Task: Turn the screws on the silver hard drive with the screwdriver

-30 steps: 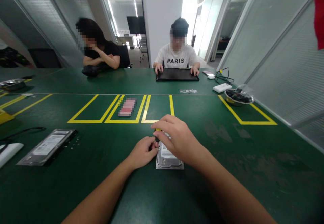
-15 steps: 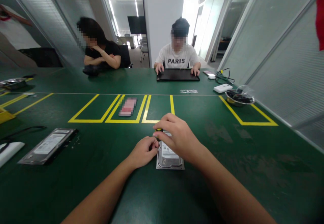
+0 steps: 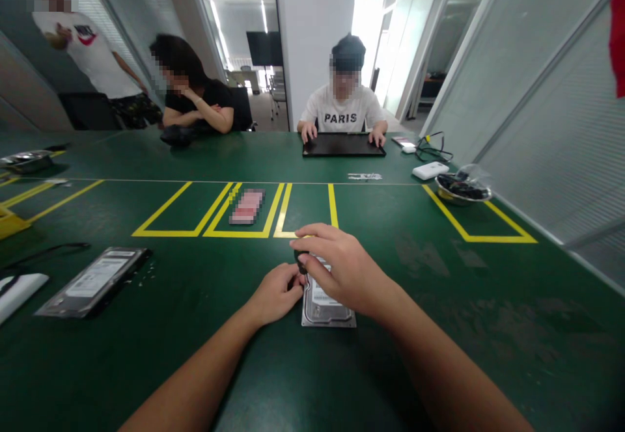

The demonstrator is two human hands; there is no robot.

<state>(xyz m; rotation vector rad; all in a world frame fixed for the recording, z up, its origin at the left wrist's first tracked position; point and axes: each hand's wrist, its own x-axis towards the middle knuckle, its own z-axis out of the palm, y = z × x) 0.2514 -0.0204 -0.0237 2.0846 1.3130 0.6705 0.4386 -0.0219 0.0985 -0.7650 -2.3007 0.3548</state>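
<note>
On the green table a silver hard drive [image 3: 329, 315] lies flat before me, its white label partly covered by my right hand. Between the thumb and fingers of my right hand [image 3: 336, 259] is a small screwdriver [image 3: 301, 261] with a dark handle, held upright over the drive's upper left edge. Its tip is hidden. My left hand [image 3: 278, 292] is closed with its fingertips at the drive's left edge, right below the screwdriver; exactly what they pinch is partly hidden.
Another hard drive [image 3: 97, 282] lies at left with small bits beside it. A phone [image 3: 247, 206] lies inside yellow tape lines. A metal bowl [image 3: 461, 194] of dark items stands at right. Across the table a person holds a black panel [image 3: 344, 145]; two more people are at left.
My right fingers have shifted around the screwdriver handle and spread slightly, covering its yellow part. My left hand and the drive stay put. A person at far left has stepped further into view.
</note>
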